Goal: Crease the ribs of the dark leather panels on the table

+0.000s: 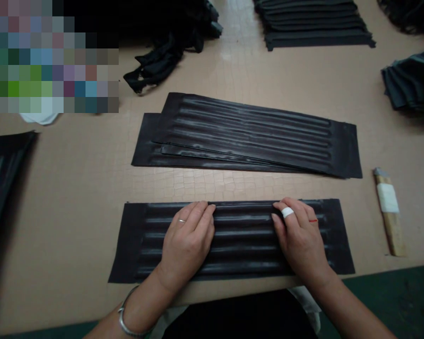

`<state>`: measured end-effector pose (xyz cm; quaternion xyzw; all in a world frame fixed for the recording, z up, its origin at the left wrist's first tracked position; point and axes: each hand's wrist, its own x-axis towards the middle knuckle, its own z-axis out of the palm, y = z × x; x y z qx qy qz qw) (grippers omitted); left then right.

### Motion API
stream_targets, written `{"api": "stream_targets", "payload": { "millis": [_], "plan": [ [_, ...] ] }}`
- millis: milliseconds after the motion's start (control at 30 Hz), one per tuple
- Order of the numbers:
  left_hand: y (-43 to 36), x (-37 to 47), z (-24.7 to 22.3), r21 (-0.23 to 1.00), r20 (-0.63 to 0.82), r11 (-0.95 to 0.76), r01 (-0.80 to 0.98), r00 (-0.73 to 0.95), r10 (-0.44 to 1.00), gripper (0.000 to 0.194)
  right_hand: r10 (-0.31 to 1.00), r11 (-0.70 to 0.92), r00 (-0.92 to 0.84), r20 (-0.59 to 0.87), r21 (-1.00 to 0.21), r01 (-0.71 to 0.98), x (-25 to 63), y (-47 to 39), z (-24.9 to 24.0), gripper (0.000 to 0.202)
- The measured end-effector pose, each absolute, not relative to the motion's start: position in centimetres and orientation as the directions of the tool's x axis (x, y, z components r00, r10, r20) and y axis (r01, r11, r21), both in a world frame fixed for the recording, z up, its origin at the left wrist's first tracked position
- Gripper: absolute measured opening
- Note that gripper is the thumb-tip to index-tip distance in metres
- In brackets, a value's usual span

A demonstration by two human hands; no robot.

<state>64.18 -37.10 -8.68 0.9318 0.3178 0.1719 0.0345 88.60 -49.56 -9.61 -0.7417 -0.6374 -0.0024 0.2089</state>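
A dark, glossy ribbed panel (245, 245), leather-like in look, lies flat at the table's near edge with its raised ridges running left to right. My left hand (189, 235) rests on it left of centre, fingers pressed together and closed at the far edge. On the right part, my right hand (300, 233) pinches that same edge between thumb and fingers. White tape wraps one of its fingers. The left thumb is mostly hidden. Just beyond, two similar overlapping ribbed panels (247, 125) lie at a slight angle to each other.
To the right lies a wooden-handled tool (388, 212) wrapped in white tape. Stacked black strips (314, 23) and a bundle of dark pieces (413, 84) sit farther back. Black fabric (155, 63) is at back left, another dark panel (3, 174) at left. The upper left corner is pixelated.
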Motion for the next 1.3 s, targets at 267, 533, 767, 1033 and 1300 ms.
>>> {"api": "stream_targets", "payload": {
  "millis": [267, 533, 767, 1033, 1300],
  "plan": [
    [-35.3, 60.0, -8.6, 0.121, 0.289, -0.791, 0.599, 0.741, 0.605, 0.032, 0.923, -0.186, 0.249, 0.293, -0.228, 0.956, 93.4, -52.3, -10.0, 0.025],
    [-33.2, 53.7, -8.5, 0.107, 0.259, -0.705, 0.701, 0.665, 0.701, 0.029, 0.911, -0.251, 0.305, 0.278, -0.213, 0.944, 92.5, -52.3, -10.2, 0.033],
    [-33.6, 53.4, -9.5, 0.252, 0.328, -0.668, 0.701, 0.587, 0.74, 0.03, 0.965, 0.025, 0.055, 0.257, -0.297, 0.954, 79.7, -45.6, -9.8, 0.035],
    [-33.1, 52.6, -10.0, 0.256, 0.364, -0.734, 0.629, 0.641, 0.676, 0.033, 0.962, 0.19, -0.103, 0.254, -0.347, 0.918, 68.6, -38.3, -9.5, 0.029],
    [-32.9, 52.9, -10.1, 0.202, 0.368, -0.724, 0.659, 0.634, 0.68, 0.036, 0.971, 0.129, -0.057, 0.233, -0.305, 0.944, 74.6, -41.1, -9.6, 0.027]
  ]
}}
